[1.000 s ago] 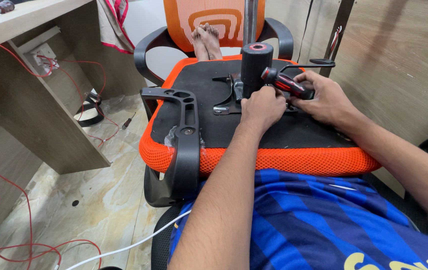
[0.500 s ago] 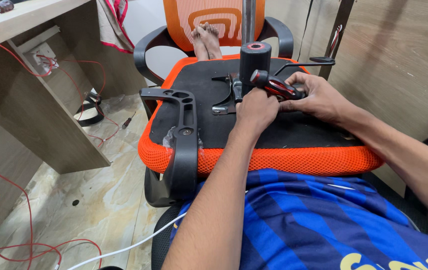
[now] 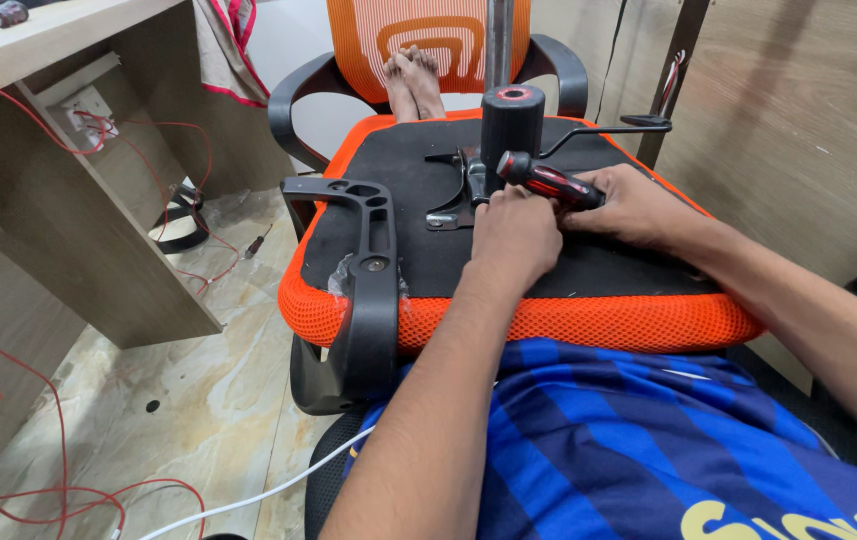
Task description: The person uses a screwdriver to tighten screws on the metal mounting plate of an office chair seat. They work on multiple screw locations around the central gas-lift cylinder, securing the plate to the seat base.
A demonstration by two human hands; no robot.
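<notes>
From up here I see an upturned office chair seat (image 3: 428, 255), black underneath with an orange mesh edge, lying across my lap over the blue striped shirt (image 3: 628, 430). My right hand (image 3: 638, 205) has its grip clamped around the red and black handle of a screwdriver (image 3: 548, 182), which lies nearly level and points left toward the metal mechanism plate (image 3: 463, 190) at the foot of the black gas-lift cylinder (image 3: 511, 125). The cylinder stands upright in the middle of the seat underside, with a thin lever (image 3: 608, 130) running off to its right. My left hand (image 3: 513, 235) rests knuckles up just beside the screwdriver's tip, fingers curled down onto the plate; I cannot tell whether its grip is pinching anything beneath them. A black armrest (image 3: 368, 270) is fixed along the left edge of the seat. Beyond the seat stands a second orange mesh chair (image 3: 448, 40) with someone's bare feet (image 3: 413, 80) on it. To the left is a wooden counter (image 3: 68, 180) with red wires (image 3: 8, 440) trailing over the marble floor (image 3: 148, 420), and a white cable (image 3: 248, 495) runs near my knee.
</notes>
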